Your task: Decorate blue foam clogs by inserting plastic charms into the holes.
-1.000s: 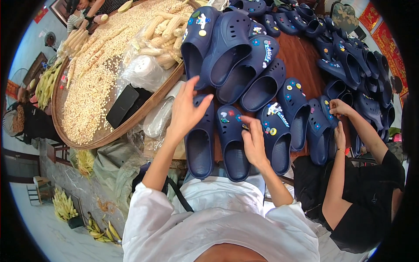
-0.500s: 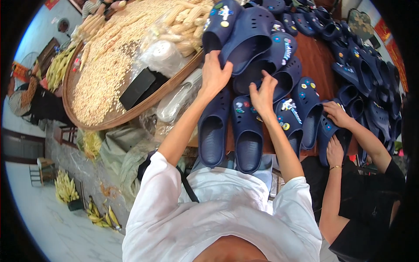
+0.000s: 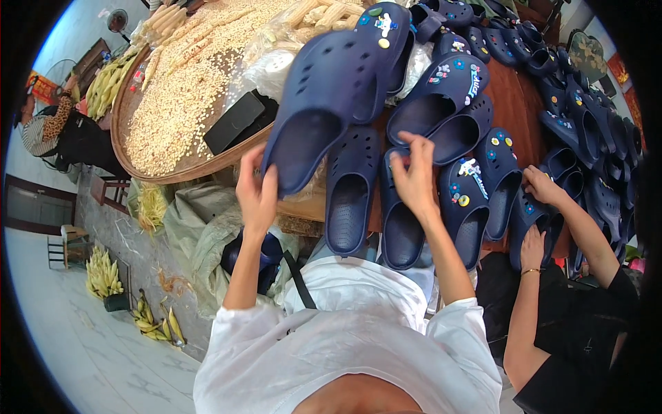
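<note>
My left hand point(image 3: 256, 200) grips a plain navy clog point(image 3: 321, 79) by its heel, the shoe lifted and tilted over the table's left side. Partly behind it is another navy clog point(image 3: 386, 27) with small charms on top. My right hand point(image 3: 415, 179) has its fingers apart and slightly bent, holding nothing. Its fingertips are close to the heel of a charm-covered clog point(image 3: 441, 90); whether they touch it I cannot tell. Below lie an undecorated clog point(image 3: 349, 193) and, partly under my right hand, another clog point(image 3: 402, 231).
A round basket point(image 3: 155, 176) of corn kernels and cobs stands at the left, with a black phone point(image 3: 238, 123) in it. At the right, a co-worker's hands point(image 3: 534, 245) are on a clog. Many more navy clogs point(image 3: 586, 110) crowd the brown tabletop point(image 3: 514, 100).
My left hand has moved left and nearer to me, bringing the plain clog off the pile. My right hand has moved slightly down, with its fingers still apart.
</note>
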`<state>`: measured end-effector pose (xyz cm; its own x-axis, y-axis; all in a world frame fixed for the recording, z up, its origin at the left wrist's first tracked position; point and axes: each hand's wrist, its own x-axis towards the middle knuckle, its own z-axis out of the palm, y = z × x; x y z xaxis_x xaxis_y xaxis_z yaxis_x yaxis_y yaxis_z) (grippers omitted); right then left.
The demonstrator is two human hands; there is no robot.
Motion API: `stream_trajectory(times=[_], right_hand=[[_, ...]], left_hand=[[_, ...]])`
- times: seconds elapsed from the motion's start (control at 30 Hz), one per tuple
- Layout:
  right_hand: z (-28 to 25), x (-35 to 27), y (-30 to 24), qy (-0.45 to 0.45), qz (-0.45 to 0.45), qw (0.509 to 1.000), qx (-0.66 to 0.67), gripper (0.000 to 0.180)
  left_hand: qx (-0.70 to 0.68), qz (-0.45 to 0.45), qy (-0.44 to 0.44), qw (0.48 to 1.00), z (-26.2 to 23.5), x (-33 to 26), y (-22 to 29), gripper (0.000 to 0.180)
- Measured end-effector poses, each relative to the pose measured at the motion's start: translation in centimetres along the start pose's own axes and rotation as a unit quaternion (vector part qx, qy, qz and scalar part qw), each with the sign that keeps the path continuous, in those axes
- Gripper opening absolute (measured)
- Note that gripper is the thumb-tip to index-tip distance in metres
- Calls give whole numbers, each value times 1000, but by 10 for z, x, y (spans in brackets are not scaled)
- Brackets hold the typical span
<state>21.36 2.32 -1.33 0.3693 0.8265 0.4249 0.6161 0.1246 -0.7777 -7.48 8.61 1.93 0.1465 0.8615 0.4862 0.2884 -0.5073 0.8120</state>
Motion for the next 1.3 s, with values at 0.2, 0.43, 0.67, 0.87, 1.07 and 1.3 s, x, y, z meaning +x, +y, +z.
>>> stream_trajectory(times=[0.2, 0.43, 0.67, 0.87, 1.07, 1.3], right_hand=[[-5, -27, -36, -101, -46, 992, -59, 40], [-3, -32, -43, -163, -83, 977, -111, 42], [4, -33, -43, -127, -56, 983, -116, 37], [8, -35, -46, -109, -53, 986, -110, 37], [-5, -32, -40, -121, -25, 991, -60, 38], [-19, -11, -9, -28, 59, 997, 28, 41]], left_hand=[[-3, -197, 16, 980, -28, -82, -19, 36], [42, -233, -2, 972, -8, -104, -37, 35], [199, -141, -55, 968, 0, -92, -36, 40], [249, -104, -31, 962, 3, -81, -26, 47], [172, -20, 65, 983, 21, -71, 12, 44], [42, -3, -53, 998, 53, -108, 39, 36]])
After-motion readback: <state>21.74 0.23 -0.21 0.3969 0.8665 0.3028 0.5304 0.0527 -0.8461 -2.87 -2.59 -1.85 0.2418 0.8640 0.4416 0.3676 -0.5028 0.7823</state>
